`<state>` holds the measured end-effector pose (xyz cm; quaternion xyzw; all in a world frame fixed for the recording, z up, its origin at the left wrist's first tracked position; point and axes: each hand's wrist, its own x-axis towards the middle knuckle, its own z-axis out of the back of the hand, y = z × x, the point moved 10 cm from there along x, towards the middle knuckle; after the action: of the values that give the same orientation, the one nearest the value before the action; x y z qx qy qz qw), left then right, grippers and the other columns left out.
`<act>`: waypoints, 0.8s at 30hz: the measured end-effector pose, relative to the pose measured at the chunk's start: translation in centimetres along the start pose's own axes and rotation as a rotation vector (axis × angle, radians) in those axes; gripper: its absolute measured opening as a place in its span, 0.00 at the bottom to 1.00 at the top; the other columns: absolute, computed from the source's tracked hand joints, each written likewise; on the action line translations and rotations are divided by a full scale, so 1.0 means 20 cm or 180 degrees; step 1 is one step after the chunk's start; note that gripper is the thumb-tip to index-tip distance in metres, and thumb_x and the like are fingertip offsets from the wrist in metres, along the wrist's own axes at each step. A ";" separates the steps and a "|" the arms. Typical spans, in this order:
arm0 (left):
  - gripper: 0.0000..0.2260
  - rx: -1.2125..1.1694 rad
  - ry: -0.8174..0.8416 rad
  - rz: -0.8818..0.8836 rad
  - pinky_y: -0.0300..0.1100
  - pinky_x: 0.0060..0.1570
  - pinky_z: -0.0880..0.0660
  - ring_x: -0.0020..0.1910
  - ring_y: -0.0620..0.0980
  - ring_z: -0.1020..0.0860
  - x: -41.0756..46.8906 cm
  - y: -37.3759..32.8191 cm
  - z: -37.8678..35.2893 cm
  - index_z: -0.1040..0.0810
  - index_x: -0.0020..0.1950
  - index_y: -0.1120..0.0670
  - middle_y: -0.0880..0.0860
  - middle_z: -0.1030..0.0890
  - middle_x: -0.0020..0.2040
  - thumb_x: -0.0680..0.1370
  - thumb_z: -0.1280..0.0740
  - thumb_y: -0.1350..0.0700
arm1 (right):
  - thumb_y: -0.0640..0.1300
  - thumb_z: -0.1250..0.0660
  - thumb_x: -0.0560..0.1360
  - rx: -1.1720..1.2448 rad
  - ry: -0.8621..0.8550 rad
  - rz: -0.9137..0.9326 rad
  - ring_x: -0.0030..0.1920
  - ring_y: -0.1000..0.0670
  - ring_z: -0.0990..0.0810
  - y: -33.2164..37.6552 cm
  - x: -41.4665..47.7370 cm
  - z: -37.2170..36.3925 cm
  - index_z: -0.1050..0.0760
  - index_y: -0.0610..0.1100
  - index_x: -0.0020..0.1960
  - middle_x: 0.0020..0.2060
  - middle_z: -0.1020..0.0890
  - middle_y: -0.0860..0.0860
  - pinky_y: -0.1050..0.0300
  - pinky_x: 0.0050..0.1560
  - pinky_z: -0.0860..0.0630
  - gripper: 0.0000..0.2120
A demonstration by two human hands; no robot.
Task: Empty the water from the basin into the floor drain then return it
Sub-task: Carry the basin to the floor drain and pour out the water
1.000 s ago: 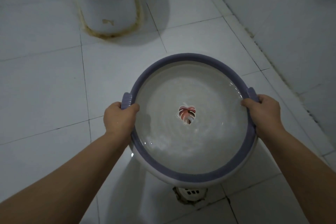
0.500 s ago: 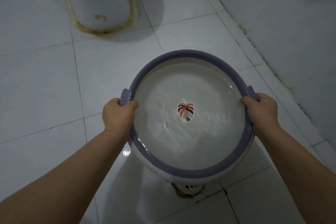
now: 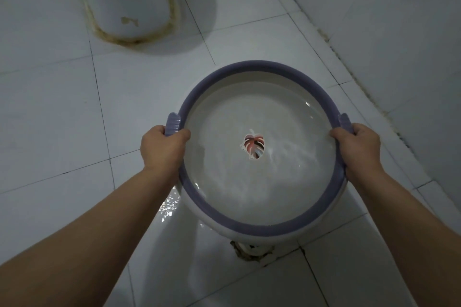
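A round white basin (image 3: 259,68) with a purple rim is held above the tiled floor, tipped slightly toward me. Rippling water fills it, and a leaf picture shows at its bottom. My left hand (image 3: 162,149) grips the left handle, and my right hand (image 3: 356,149) grips the right handle. Just under the basin's near edge lies the floor drain (image 3: 252,250), mostly hidden by the basin. A wet glint shines on the floor tile below the basin's left side.
The white base of a toilet (image 3: 129,2), with a stained seam around it, stands at the back left. A tiled wall (image 3: 399,32) runs along the right side. White floor tiles (image 3: 50,119) spread to the left.
The basin has come nearer to me and tipped a little, covering more of the drain. The water sloshes, and a wet glint on the floor has grown.
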<state>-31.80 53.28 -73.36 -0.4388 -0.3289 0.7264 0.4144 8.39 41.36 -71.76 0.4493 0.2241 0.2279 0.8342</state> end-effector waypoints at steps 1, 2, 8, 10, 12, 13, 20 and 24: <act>0.05 0.0012 0.0007 0.0002 0.52 0.42 0.23 0.35 0.56 0.26 0.00 0.00 0.00 0.28 0.34 0.57 0.56 0.26 0.33 0.67 0.32 0.58 | 0.45 0.32 0.68 0.0020 0.0003 0.0003 0.32 0.48 0.27 0.00 0.00 0.01 0.30 0.44 0.30 0.28 0.26 0.47 0.55 0.33 0.28 0.11; 0.05 0.0016 0.0015 0.0001 0.53 0.43 0.23 0.36 0.57 0.25 -0.01 0.00 -0.01 0.27 0.35 0.58 0.56 0.25 0.34 0.67 0.32 0.58 | 0.45 0.32 0.68 0.0040 0.0004 0.0001 0.31 0.48 0.26 0.00 -0.01 0.01 0.29 0.44 0.30 0.29 0.26 0.47 0.56 0.33 0.28 0.10; 0.05 -0.0055 0.0043 -0.0037 0.49 0.38 0.26 0.35 0.55 0.26 -0.01 -0.02 -0.02 0.28 0.34 0.57 0.55 0.27 0.33 0.66 0.32 0.58 | 0.43 0.32 0.67 0.0069 -0.0035 -0.0022 0.30 0.49 0.27 -0.01 -0.01 0.03 0.29 0.45 0.30 0.27 0.26 0.47 0.59 0.30 0.29 0.09; 0.05 -0.0080 0.0065 -0.0019 0.50 0.40 0.24 0.36 0.56 0.26 -0.01 -0.02 -0.02 0.28 0.34 0.57 0.56 0.26 0.34 0.67 0.32 0.59 | 0.42 0.32 0.66 0.0069 -0.0051 -0.0012 0.29 0.50 0.27 -0.01 0.00 0.03 0.29 0.47 0.29 0.27 0.26 0.49 0.64 0.25 0.29 0.09; 0.04 -0.0095 0.0082 -0.0007 0.51 0.41 0.23 0.37 0.56 0.25 -0.01 -0.02 -0.02 0.26 0.36 0.57 0.57 0.24 0.35 0.67 0.32 0.59 | 0.41 0.32 0.66 0.0069 -0.0065 0.0002 0.28 0.51 0.27 -0.01 0.00 0.03 0.29 0.47 0.29 0.27 0.26 0.49 0.65 0.25 0.30 0.09; 0.05 -0.0104 0.0080 -0.0010 0.52 0.42 0.22 0.37 0.56 0.24 -0.01 -0.02 -0.03 0.25 0.37 0.58 0.58 0.24 0.36 0.67 0.32 0.59 | 0.41 0.32 0.66 0.0070 -0.0071 0.0021 0.28 0.51 0.27 -0.01 0.00 0.04 0.29 0.48 0.29 0.27 0.26 0.49 0.65 0.24 0.30 0.10; 0.05 -0.0089 0.0062 -0.0034 0.52 0.42 0.23 0.37 0.55 0.25 -0.01 -0.03 -0.03 0.26 0.39 0.59 0.58 0.25 0.37 0.68 0.32 0.59 | 0.42 0.32 0.66 0.0088 -0.0054 0.0052 0.27 0.52 0.27 0.01 0.01 0.03 0.29 0.46 0.29 0.27 0.25 0.49 0.66 0.22 0.29 0.09; 0.05 -0.0140 0.0078 -0.0041 0.50 0.39 0.25 0.36 0.55 0.26 -0.01 -0.03 -0.03 0.27 0.36 0.59 0.57 0.26 0.34 0.67 0.32 0.59 | 0.40 0.32 0.67 0.0101 -0.0063 0.0027 0.28 0.51 0.27 0.00 0.01 0.03 0.29 0.46 0.30 0.28 0.26 0.48 0.61 0.27 0.29 0.09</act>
<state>-30.99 53.45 -73.01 -0.4545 -0.3425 0.7109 0.4132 8.94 40.98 -71.50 0.4657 0.2175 0.2233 0.8282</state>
